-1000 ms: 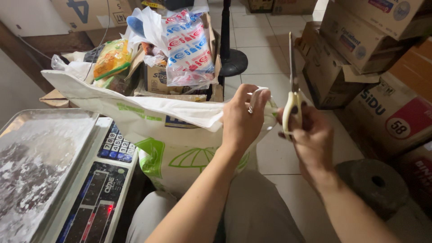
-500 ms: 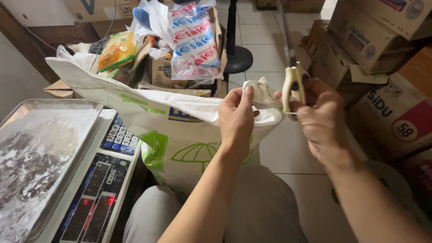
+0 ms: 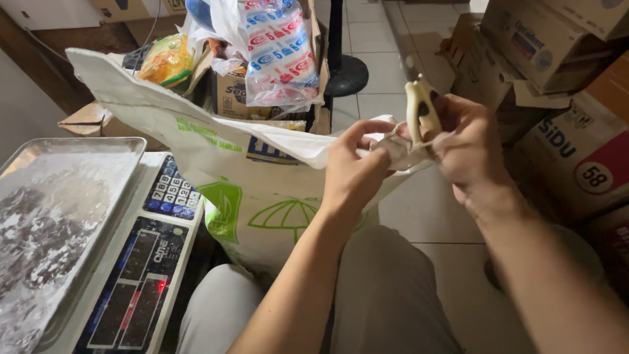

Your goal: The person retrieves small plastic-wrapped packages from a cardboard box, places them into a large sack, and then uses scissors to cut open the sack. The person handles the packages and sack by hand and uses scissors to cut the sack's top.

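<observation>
The scissors (image 3: 421,108) have turned since a second ago: then their blades stood straight up above the right hand (image 3: 466,147), now only the pale handles show, tipped toward the sack (image 3: 262,190), with the blades hidden behind fingers and cloth. The right grip is closed around those handles. The left hand (image 3: 354,167) has kept its pinch on the sack's bunched top corner (the sack rests against the person's knees, beside the scale (image 3: 141,262)). Judging by this, the cutting has moved in close on the held corner.
</observation>
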